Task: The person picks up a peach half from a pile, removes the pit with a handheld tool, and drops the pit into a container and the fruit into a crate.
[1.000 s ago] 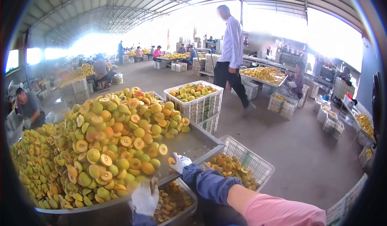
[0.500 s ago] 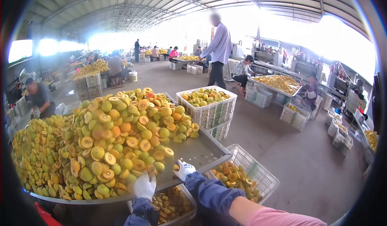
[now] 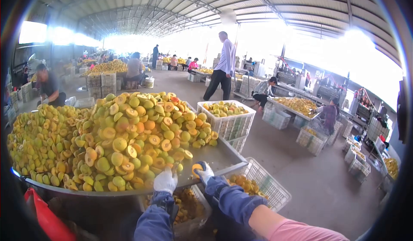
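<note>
A large heap of halved yellow-green fruit (image 3: 129, 138) lies on a metal table (image 3: 215, 159). My left hand (image 3: 165, 181), in a white glove, is at the table's front edge against the heap, its fingers closed around something small and dark that I cannot make out. To its right, my right hand (image 3: 204, 172), in a white and blue glove, holds an orange fruit half (image 3: 197, 168) over the metal surface. Below my hands is a crate of fruit pieces (image 3: 187, 204).
A crate of fruit halves (image 3: 230, 119) stands behind the table on another crate. At the right corner is a white crate (image 3: 275, 189) with fruit. A person (image 3: 223, 64) stands beyond; others sit at fruit tables. Red material (image 3: 47, 217) hangs at lower left.
The view has tilted and shifted. My right hand has turned and lifted slightly, showing the fruit half more fully. My left hand stays by the heap's edge. The standing person has changed posture.
</note>
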`<state>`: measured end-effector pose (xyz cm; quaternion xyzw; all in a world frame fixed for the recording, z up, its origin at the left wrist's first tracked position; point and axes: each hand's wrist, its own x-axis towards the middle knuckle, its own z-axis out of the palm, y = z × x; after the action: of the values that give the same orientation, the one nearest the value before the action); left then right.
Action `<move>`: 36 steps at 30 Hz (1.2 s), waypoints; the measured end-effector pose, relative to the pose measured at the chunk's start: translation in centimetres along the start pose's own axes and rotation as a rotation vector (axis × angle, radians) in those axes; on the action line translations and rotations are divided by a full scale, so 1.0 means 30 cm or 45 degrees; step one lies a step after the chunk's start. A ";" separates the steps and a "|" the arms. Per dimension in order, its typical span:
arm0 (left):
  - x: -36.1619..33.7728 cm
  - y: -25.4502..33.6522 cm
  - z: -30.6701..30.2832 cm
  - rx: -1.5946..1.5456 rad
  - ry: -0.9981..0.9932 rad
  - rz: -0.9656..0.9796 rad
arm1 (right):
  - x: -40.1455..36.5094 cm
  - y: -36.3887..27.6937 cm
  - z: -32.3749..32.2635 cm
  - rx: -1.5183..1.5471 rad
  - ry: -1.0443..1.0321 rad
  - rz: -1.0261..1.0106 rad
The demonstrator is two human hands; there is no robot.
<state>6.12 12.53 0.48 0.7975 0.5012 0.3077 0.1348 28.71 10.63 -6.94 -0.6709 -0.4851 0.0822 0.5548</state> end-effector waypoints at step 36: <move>0.035 -0.023 0.077 0.117 -0.066 -0.159 | 0.018 -0.120 -0.001 -0.075 -0.166 0.292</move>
<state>7.40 13.98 -1.29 0.7777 0.5599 0.2546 0.1300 27.00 10.71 -3.72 -0.7312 -0.4425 0.1740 0.4892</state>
